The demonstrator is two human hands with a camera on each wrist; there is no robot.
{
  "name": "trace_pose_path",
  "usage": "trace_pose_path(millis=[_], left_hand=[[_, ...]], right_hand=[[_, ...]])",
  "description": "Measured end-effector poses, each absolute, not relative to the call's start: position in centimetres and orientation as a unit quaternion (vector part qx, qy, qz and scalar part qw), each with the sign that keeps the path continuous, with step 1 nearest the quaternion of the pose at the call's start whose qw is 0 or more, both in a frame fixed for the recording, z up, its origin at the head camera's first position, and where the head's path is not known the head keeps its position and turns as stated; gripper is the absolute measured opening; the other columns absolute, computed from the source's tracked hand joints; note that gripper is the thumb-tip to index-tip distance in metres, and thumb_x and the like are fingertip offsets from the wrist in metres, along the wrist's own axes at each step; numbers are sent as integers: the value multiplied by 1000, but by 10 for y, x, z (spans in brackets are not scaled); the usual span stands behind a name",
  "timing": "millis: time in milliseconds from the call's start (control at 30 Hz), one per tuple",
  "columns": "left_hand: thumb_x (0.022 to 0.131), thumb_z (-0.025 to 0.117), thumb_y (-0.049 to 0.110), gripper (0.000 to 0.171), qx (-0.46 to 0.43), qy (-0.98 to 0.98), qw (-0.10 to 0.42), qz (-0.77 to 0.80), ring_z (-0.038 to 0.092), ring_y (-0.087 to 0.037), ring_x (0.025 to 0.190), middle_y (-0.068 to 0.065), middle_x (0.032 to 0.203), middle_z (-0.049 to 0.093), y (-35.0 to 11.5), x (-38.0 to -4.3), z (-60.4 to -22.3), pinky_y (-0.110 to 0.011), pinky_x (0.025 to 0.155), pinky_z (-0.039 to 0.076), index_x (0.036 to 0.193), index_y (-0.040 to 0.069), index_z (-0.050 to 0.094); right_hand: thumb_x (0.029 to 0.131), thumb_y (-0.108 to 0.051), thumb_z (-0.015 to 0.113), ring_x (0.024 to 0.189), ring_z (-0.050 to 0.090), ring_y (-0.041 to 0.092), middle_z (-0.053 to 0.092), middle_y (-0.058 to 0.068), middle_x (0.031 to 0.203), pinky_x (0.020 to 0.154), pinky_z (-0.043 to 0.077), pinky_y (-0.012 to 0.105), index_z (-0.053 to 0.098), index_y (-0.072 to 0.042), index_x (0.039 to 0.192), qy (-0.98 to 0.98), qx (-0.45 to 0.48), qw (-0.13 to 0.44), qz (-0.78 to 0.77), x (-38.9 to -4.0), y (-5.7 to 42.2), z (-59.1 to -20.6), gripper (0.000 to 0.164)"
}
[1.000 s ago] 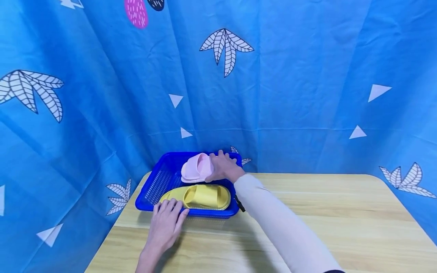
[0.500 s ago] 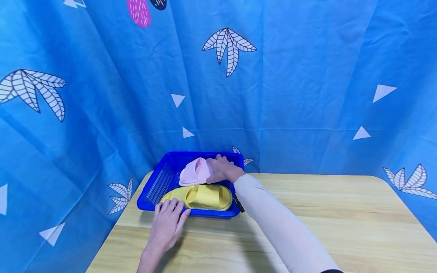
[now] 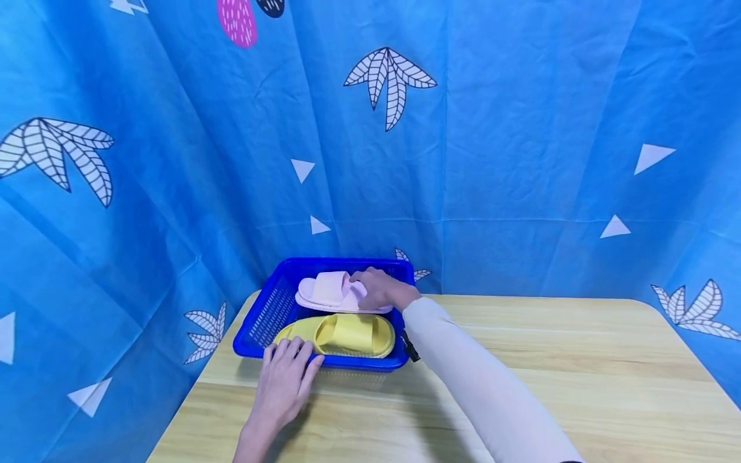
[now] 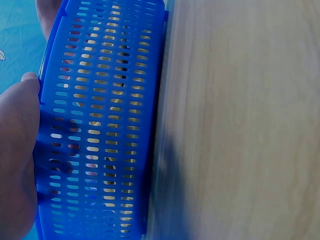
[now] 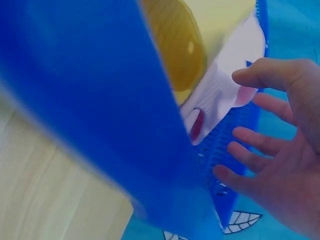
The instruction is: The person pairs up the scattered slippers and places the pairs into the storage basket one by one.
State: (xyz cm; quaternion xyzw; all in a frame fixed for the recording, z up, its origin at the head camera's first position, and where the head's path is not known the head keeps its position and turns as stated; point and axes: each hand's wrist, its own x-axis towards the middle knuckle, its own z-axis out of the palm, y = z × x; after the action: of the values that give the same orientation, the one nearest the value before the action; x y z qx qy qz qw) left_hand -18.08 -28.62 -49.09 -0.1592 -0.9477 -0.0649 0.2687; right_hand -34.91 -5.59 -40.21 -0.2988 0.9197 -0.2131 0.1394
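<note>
A blue plastic basket (image 3: pixel 370 365) with slotted walls holds two slippers. The yellow slipper (image 3: pixel 354 333) lies along its near side. Behind it, the pink slipper (image 3: pixel 330 289) lies roughly parallel, band toward the left. My right hand (image 3: pixel 379 287) is over the right part of the pink slipper. In the right wrist view its fingers (image 5: pixel 257 143) are spread and relaxed, with nothing between them. My left hand (image 3: pixel 283 381) holds the basket's near rim, fingers bent over it beside the yellow slipper. The left wrist view shows the thumb (image 4: pixel 29 82) at the rim.
The basket stands on a light wooden table (image 3: pixel 550 360), near its far left corner. A blue patterned curtain (image 3: pixel 509 161) hangs close behind and along both sides. A black strap (image 3: pixel 411 348) hangs by the right wrist, beside the basket's right end.
The pink slipper has gone from tilted in my right hand's grip to lying down in the basket. The right hand has lowered and loosened its fingers. The left hand stays at the rim.
</note>
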Motion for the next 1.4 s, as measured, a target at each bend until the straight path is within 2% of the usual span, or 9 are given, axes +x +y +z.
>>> trace_pose_path(millis=[167,467,833,1067,1400], left_hand=[[106,51,39,25,-154,-950,265,-65,54,-31,100,-5,102,62,-286,-181,-490,-59,96,36,99,18,62],[106,52,39,26,-153,-951,260,-65,55,-31,101,-6,103,63,-287,-177,-488,-59,96,37,100,17,63],[106,51,41,31,-151,-955,245,-69,56,-32,105,-8,107,65,-290,-176,-485,-59,98,36,105,15,67],[107,50,41,33,-152,-956,241,-74,57,-33,105,-9,108,66,-290,-180,-480,-60,98,36,108,13,69],[106,53,38,26,-157,-948,257,-100,58,-31,103,-5,105,66,-290,-181,-477,-58,94,37,103,16,67]], right_hand=[[93,-18,69,138,45,29,52,12,147,113,38,45,56,-14,147,919,-318,117,-202,-347,-51,-395,55],[98,-18,67,140,42,34,50,14,150,114,37,50,57,-13,146,914,-334,97,-209,-331,-42,-382,50],[98,-22,63,144,38,38,45,13,155,114,34,58,53,-16,150,916,-339,45,-212,-308,-17,-377,53],[99,-25,61,144,37,38,44,15,156,114,34,58,51,-15,151,918,-336,-3,-212,-293,2,-378,54],[101,-32,59,147,34,41,39,16,159,110,33,68,45,-17,155,918,-321,-66,-224,-267,36,-394,58]])
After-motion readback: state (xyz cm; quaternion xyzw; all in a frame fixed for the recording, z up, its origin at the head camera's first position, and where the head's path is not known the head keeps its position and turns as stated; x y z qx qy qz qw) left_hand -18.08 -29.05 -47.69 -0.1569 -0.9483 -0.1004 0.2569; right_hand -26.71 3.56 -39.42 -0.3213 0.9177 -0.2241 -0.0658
